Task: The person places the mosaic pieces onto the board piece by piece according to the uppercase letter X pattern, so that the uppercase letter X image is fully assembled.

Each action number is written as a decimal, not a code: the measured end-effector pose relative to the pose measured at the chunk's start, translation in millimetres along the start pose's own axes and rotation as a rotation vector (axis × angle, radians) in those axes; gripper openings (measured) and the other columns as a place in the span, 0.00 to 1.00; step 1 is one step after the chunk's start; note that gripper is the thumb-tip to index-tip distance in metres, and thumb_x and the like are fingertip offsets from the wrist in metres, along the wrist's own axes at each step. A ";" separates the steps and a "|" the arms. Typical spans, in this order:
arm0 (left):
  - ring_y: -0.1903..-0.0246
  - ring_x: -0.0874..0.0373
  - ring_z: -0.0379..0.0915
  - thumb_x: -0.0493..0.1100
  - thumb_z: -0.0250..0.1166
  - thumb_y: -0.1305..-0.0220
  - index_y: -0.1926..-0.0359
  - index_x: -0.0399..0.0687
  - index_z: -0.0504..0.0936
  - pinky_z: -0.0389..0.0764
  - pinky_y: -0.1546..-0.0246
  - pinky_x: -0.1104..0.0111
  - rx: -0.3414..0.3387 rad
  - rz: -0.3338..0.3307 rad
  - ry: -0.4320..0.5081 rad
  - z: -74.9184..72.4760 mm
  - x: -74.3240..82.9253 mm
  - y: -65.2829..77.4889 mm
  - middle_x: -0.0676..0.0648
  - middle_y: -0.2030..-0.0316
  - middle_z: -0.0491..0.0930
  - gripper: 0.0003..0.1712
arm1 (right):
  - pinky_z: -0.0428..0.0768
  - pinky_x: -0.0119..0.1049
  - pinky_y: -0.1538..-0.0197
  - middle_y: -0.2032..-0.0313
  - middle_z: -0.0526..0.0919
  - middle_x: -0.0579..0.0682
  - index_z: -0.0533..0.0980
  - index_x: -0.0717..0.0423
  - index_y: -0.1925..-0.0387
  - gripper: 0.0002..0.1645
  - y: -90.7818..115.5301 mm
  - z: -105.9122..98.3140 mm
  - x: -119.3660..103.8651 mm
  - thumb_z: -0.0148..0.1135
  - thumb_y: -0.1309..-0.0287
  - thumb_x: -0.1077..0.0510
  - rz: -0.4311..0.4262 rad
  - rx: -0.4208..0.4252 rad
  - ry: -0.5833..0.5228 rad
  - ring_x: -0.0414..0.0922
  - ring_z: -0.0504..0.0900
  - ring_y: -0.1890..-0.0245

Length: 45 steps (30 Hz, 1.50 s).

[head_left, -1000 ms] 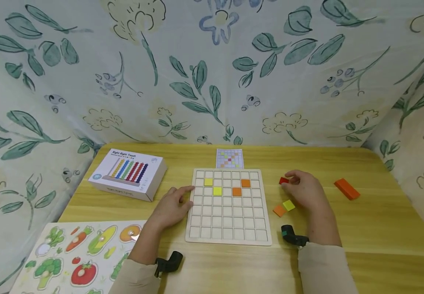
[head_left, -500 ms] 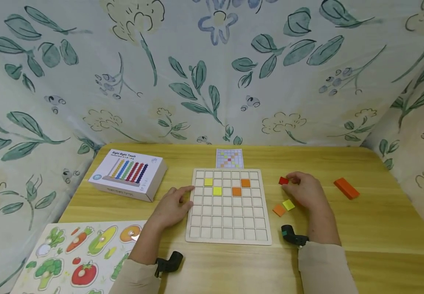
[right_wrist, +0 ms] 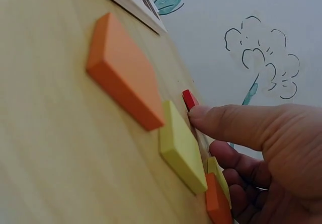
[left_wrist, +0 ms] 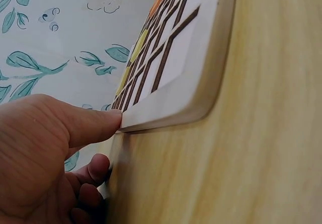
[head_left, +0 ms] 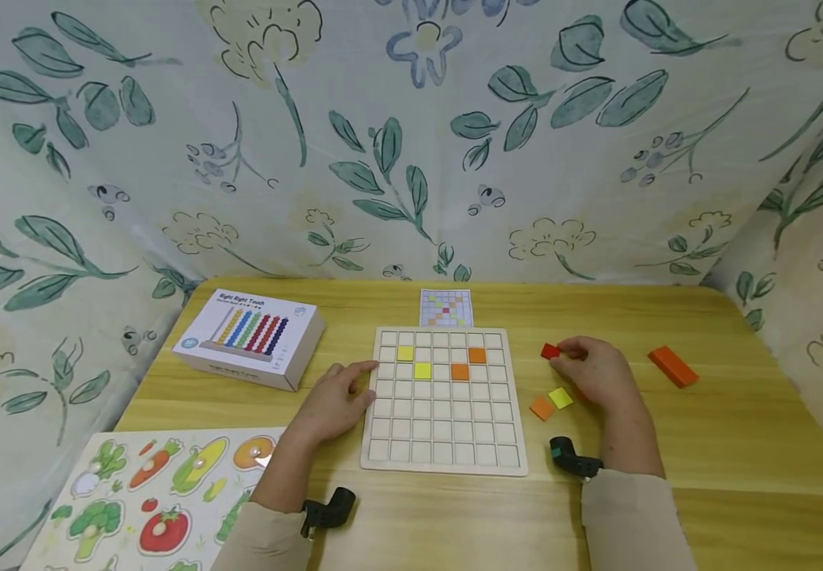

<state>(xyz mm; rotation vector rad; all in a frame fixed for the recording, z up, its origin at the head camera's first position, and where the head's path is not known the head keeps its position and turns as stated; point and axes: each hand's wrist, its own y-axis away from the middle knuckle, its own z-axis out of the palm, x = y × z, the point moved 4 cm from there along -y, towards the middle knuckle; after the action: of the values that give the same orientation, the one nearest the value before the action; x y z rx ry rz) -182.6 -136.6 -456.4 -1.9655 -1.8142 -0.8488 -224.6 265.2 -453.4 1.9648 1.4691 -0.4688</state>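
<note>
1. Left hand (head_left: 331, 403): thumb and forefinger apart, touching the left edge of a square, pale wooden grid board (head_left: 442, 410).
2. Right hand (head_left: 595, 371): grip clamped on a small red square tile (head_left: 549, 350), right of the board.
3. An orange square tile (head_left: 541, 408) and a yellow square tile (head_left: 560, 398) lie nearby.

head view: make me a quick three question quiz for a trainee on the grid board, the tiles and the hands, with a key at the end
1. True or false: the grid board holds as many yellow tiles as orange tiles.
2. What colour is the tile that the right hand touches? a) green b) red c) blue
3. Fill the gap: in the head view, the left hand touches the grid board's ____ edge.

Key: 1 true, two of each; 2 b; 3 left.
</note>
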 end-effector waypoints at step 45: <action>0.65 0.54 0.64 0.46 0.64 0.30 0.30 0.60 0.75 0.65 0.64 0.62 -0.004 -0.005 0.003 -0.1 1.1 0.6 0.47 0.64 0.69 0.28 | 0.79 0.41 0.47 0.57 0.82 0.50 0.81 0.50 0.48 0.17 29.8 46.3 -89.4 0.72 0.38 0.53 -0.304 -0.222 0.006 0.48 0.77 0.54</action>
<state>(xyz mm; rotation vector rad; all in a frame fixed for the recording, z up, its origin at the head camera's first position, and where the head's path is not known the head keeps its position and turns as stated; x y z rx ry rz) -182.1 -135.9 -455.5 -1.9618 -1.8184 -0.8564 -220.5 164.5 -424.1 1.5801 1.7532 -0.4090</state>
